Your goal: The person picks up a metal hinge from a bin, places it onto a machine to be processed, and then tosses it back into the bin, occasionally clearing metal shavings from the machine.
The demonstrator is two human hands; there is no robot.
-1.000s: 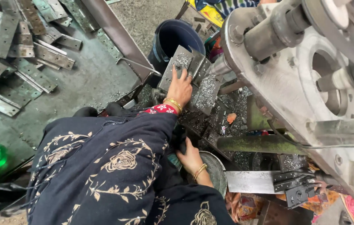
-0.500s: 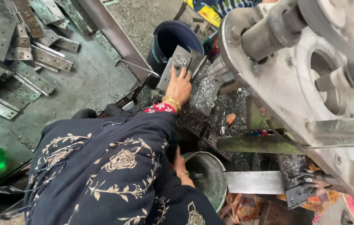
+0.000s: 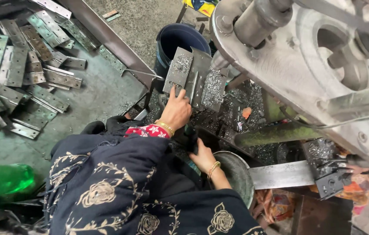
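Hinge plate [image 3: 195, 78], one large folded piece dusted with metal shavings, stands on the machine bed under the press. Left hand [image 3: 176, 111] fingers pinch its lower edge; better kept flat, clear of the tool. Right hand [image 3: 202, 156] sits low by one steel bowl [image 3: 239, 174], its grip hidden. One blue bucket [image 3: 180, 41]; many loose hinges [image 3: 23, 69] on the floor.

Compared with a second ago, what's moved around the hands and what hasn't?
The right hand dipped toward the round metal pan half a second ago, then came back up by the machine's dark base. The left hand stayed on the metal hinge plate under the drill; the blue bucket didn't move.
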